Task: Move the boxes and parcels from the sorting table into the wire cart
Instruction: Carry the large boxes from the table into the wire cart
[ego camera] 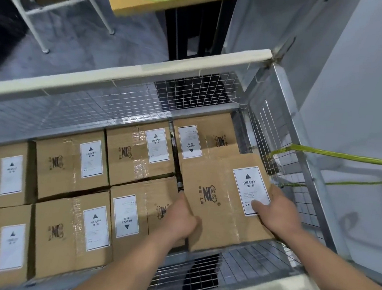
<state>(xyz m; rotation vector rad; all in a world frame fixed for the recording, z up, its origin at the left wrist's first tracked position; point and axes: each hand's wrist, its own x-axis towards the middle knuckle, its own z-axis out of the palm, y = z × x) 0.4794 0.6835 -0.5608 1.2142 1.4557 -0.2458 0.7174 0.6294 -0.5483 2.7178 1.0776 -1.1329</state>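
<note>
Head view is showing both hands holding a box (213,199) inside the cart (285,120), at its right end beside other boxes (74,165): the left hand (180,222) is clasping its left edge, the right hand (278,211) is lying on top, thumb pressing the label (249,188).

Brown boxes (217,199), white labels (250,190)
</note>
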